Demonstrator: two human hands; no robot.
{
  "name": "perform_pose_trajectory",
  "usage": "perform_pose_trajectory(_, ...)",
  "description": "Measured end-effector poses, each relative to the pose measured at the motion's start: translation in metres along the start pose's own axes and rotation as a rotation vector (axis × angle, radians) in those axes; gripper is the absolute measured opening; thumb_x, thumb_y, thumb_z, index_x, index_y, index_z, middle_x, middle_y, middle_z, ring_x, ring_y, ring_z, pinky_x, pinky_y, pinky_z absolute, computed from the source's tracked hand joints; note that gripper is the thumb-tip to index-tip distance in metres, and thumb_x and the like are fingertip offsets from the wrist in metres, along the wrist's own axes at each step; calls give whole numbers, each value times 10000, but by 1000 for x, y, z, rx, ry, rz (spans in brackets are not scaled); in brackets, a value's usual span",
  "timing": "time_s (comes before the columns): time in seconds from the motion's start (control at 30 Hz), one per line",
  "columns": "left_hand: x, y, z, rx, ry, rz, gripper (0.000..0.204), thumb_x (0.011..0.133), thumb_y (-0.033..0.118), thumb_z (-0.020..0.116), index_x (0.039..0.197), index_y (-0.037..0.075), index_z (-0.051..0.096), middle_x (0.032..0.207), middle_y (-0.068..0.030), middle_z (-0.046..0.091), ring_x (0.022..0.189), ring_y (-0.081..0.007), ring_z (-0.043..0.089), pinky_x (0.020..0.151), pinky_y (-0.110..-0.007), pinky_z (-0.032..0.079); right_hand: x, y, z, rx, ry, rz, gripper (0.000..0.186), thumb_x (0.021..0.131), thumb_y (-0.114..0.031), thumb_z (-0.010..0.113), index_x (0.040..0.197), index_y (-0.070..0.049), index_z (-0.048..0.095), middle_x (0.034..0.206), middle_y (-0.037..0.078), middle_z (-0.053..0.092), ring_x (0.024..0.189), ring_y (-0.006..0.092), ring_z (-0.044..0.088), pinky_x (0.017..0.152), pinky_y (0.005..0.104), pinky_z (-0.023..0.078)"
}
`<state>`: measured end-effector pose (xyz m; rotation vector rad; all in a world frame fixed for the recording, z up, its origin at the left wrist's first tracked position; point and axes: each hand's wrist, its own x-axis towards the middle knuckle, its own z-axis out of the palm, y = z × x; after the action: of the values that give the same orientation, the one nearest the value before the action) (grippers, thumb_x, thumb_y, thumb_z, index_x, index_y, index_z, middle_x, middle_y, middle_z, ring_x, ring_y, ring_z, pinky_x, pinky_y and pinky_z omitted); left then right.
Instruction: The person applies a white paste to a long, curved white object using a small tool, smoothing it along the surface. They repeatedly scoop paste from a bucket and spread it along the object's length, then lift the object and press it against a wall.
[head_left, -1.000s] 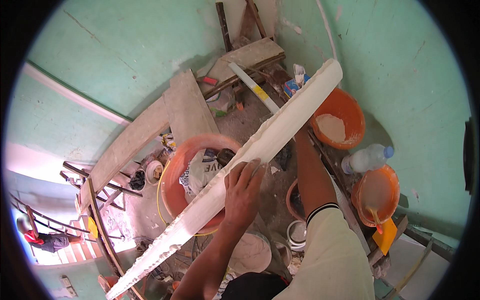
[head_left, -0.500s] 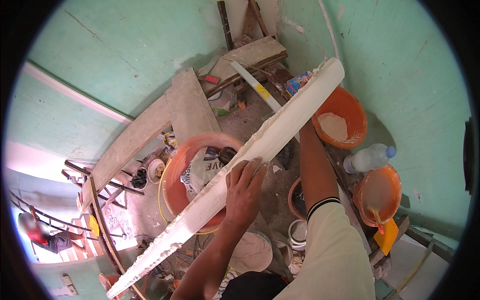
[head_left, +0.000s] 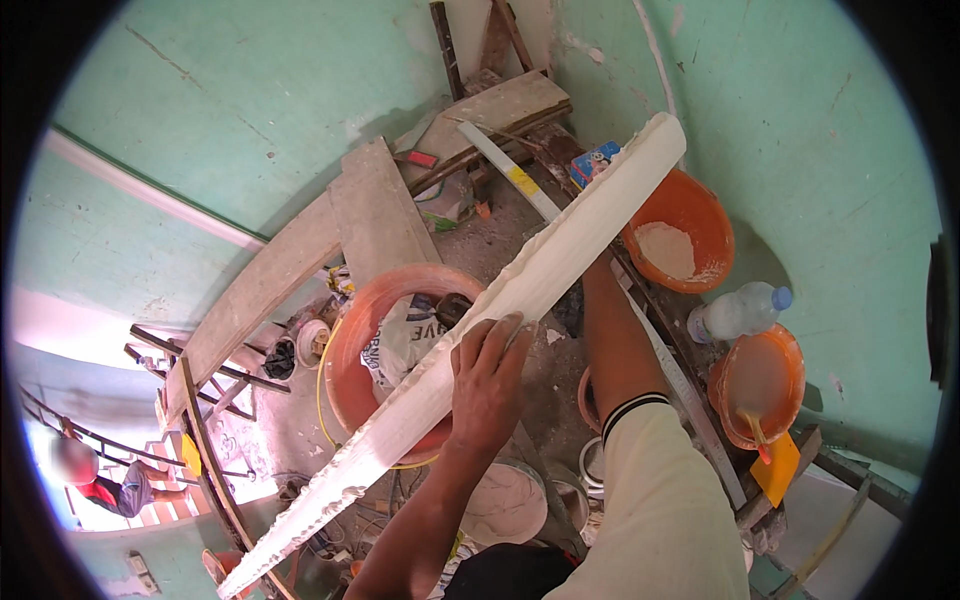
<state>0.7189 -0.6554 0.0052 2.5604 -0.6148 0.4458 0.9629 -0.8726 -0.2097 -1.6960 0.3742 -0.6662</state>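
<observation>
A long white plaster moulding (head_left: 560, 250) with a rough ragged edge crosses the view diagonally, from lower left to upper right. My left hand (head_left: 487, 375) grips its middle, fingers curled on its surface. My right forearm reaches up beneath the moulding's upper half, and that hand is hidden behind it. Below the moulding sits a large orange tub (head_left: 350, 360) with a white printed sack (head_left: 400, 350) and a dark object inside. An orange bucket of pale powder (head_left: 705, 230) stands by the upper end.
Boards (head_left: 255, 270), a metal straightedge (head_left: 515, 175), a plastic bottle (head_left: 730, 315), a bucket with a tool (head_left: 755, 385) and several containers (head_left: 500, 505) surround me. Green walls (head_left: 840, 150) curve around the workspace. Another person (head_left: 115, 490) is on stairs at the far left.
My right forearm has shifted slightly left, revealing more of the strip beside it. The moulding and left hand barely moved. The person on the stairs has shifted position.
</observation>
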Motion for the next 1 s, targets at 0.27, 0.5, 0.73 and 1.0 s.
perform_pose_trajectory(0.27, -1, -1, 0, 0, -2, 2, 476, 778, -15, 622, 1250, 40, 655, 1356, -86, 589, 1253, -307, 523, 1045, -449, 418, -10, 3, 2, -8, -4, -6, 536, 968, -221, 650, 1381, 41, 430, 1311, 236, 535, 1174, 380, 567, 998, 427, 461)
perform_pose_trajectory(0.5, 2, 2, -2, -32, 36, -8, 456, 760, -85, 635, 1196, 44, 677, 1294, -92, 620, 1205, -326, 554, 1022, -458, 436, -3, 0, -4, 14, -28, -1, 550, 964, -218, 657, 1386, 45, 421, 1321, 242, 527, 1188, 387, 560, 1009, 428, 453)
perform_pose_trajectory(0.73, 2, 2, -2, -28, 43, -9, 453, 756, -87, 634, 1188, 41, 681, 1290, -93, 621, 1204, -328, 554, 1025, -454, 437, 3, -4, -3, 45, -32, 7, 564, 960, -216, 665, 1390, 48, 413, 1331, 248, 520, 1202, 393, 552, 1020, 429, 445)
perform_pose_trajectory(1.0, 0, 2, -1, -24, 28, -7, 477, 753, -89, 630, 1209, 44, 670, 1302, -98, 609, 1222, -332, 540, 1037, -464, 430, -10, -1, 1, 5, -19, -8, 581, 956, -214, 674, 1395, 53, 404, 1342, 255, 511, 1218, 401, 543, 1032, 430, 436)
